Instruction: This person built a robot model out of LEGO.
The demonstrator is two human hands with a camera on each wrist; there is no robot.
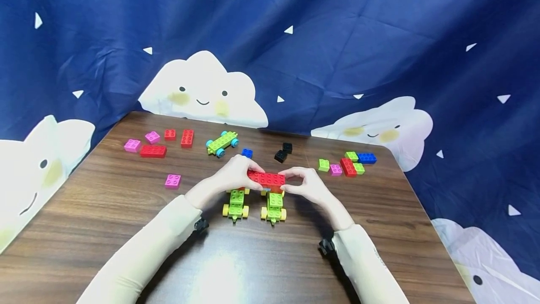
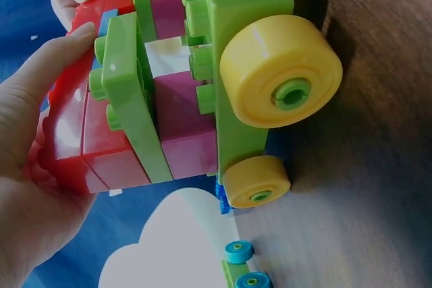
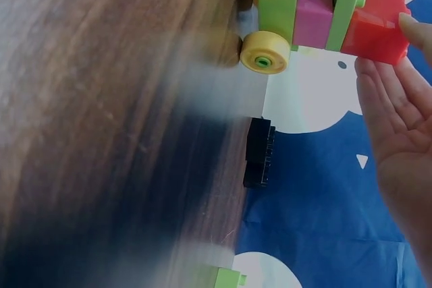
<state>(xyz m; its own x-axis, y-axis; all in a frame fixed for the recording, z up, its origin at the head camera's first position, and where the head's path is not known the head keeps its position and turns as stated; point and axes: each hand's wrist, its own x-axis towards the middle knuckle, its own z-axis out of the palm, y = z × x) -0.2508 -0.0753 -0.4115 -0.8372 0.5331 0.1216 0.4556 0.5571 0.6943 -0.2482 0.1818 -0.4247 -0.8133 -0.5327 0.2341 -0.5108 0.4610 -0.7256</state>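
Both hands hold one long red brick by its ends, across the tops of two block cars standing side by side. My left hand grips its left end, thumb on the near side. At the other end my right hand pinches it between thumb and fingers. The left car and the right car have green bases and yellow wheels. In the left wrist view, a pink brick, a green brick and a red brick are stacked under the held one. A bit of blue shows between the stacks.
Behind the hands stand a green car base with blue wheels, a small blue brick and two black bricks. Loose pink and red bricks lie at the left. Several mixed bricks lie at the right, before a blue curtain.
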